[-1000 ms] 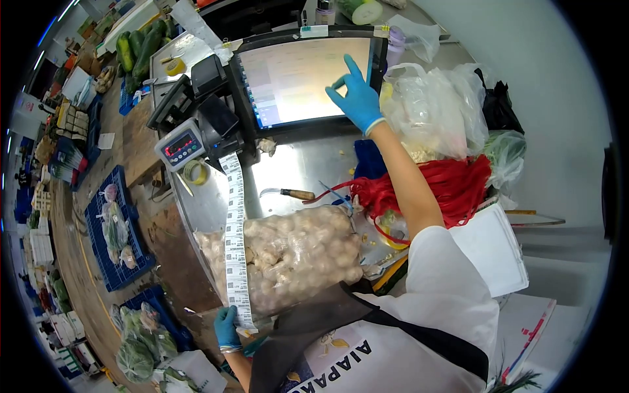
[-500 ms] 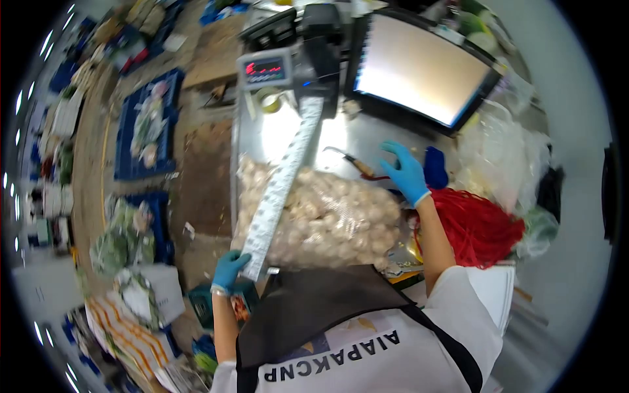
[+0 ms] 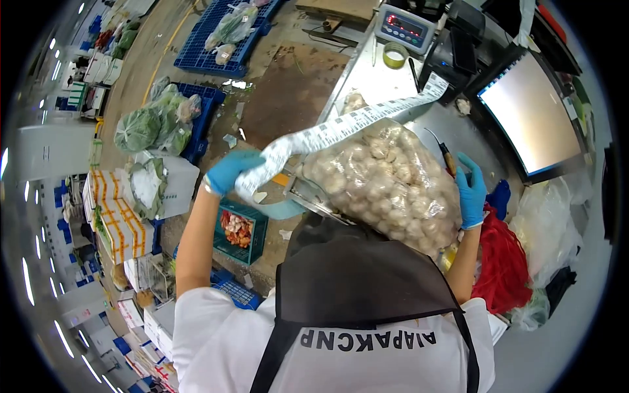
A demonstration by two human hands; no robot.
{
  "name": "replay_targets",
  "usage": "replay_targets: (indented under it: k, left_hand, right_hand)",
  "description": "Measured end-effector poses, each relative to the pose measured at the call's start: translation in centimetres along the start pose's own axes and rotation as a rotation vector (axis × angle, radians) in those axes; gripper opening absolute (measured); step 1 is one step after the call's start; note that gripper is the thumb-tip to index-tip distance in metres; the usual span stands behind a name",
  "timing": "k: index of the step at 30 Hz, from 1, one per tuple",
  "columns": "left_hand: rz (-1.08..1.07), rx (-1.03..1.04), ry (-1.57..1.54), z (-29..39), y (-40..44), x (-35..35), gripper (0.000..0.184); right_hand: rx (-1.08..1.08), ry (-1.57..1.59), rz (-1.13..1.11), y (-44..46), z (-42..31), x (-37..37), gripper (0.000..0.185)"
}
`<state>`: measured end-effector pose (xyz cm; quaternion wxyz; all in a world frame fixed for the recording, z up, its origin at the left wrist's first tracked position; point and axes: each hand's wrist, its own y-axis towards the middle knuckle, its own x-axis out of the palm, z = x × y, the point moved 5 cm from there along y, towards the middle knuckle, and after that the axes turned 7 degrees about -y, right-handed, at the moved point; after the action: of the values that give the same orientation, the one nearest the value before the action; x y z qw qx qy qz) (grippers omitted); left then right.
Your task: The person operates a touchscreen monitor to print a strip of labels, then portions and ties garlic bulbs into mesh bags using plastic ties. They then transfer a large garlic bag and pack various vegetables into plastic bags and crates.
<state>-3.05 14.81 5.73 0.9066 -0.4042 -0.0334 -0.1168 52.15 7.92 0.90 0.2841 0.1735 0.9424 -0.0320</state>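
A long strip of printed labels [image 3: 341, 131] runs from the label printer [image 3: 452, 59] across the bag to my left hand [image 3: 236, 169]. That hand, in a blue glove, is closed on the strip near its loose end, which curls down beneath the fingers. A large clear bag of garlic bulbs [image 3: 393, 177] lies on the metal table [image 3: 357, 82]. My right hand [image 3: 472, 193], also gloved in blue, is at the bag's right side with fingers stretched and apart; whether it touches the bag I cannot tell. Close to its fingertips lies a curved blade with a wooden handle [image 3: 448, 158].
A scale [image 3: 403, 29] and a tape roll [image 3: 394, 56] are at the table's far end. The monitor [image 3: 534, 111] stands right. Red netting [image 3: 504, 268] and clear plastic bags [image 3: 544, 223] lie beside my right arm. A green crate [image 3: 239, 232] sits on the floor below my left hand.
My view has turned, so the table appears farther right. My left hand has drawn the strip's end out left past the bag, and the strip now bends and curls. My right hand remains beside the bag.
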Motion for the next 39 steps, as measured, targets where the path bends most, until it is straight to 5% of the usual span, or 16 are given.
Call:
replay_targets:
  k: [2,6,12,17,18,20,21,24,28,30,34,36,38,39]
  left_hand:
    - [0.015,0.162,-0.072,2.6,1.4,0.2,0.030]
    - [-0.224,0.063,-0.438,4.2,6.8,3.1,0.030]
    - [-0.467,-0.174,-0.721,7.1,11.9,11.7,0.033]
    - [-0.494,0.074,-0.699,12.9,15.8,14.6,0.029]
    - [-0.669,0.153,-0.740,14.2,16.6,14.6,0.043]
    - [-0.650,0.409,-0.407,15.4,16.2,13.8,0.069]
    - [-0.605,0.403,-0.211,14.5,14.8,13.5,0.089]
    - [-0.677,0.200,0.098,9.6,13.7,12.7,0.096]
    - [-0.567,0.097,0.366,3.1,13.7,11.0,0.062]
    - [-0.378,0.214,0.521,2.4,12.3,9.8,0.053]
    - [-0.625,0.162,0.680,0.4,10.9,6.6,0.047]
    - [-0.653,0.116,0.580,1.8,9.5,4.7,0.062]
    - [-0.776,-0.016,-0.016,3.0,11.9,2.7,0.087]
    - [-0.825,-0.049,-0.029,4.5,11.5,4.4,0.094]
  right_hand:
    - [0.058,0.169,-0.120,-0.7,-2.5,1.6,0.035]
    - [0.188,0.382,-0.532,-2.1,-9.9,6.5,0.047]
    - [-0.170,0.385,-0.735,-1.9,-17.3,17.4,0.076]
    - [0.095,0.575,-0.931,-1.8,-18.4,23.7,0.057]
    - [0.146,0.667,-0.847,-1.0,-18.6,23.3,0.053]
    - [0.248,0.843,-0.669,1.2,-18.5,21.2,0.048]
    - [0.339,0.976,-0.564,3.4,-15.4,21.3,0.043]
    - [0.353,1.235,-0.414,7.7,-13.5,18.7,0.036]
    - [0.359,1.231,-0.316,9.6,-13.6,16.5,0.040]
    - [0.416,1.293,-0.365,10.2,-12.4,16.9,0.042]
    - [0.345,1.269,-0.370,8.9,-12.6,18.9,0.037]
    - [0.351,1.065,-0.532,4.3,-15.9,20.7,0.034]
    - [0.128,0.617,-0.748,-0.3,-18.7,23.5,0.032]
    - [0.303,0.601,-0.899,-3.4,-20.3,25.6,0.033]
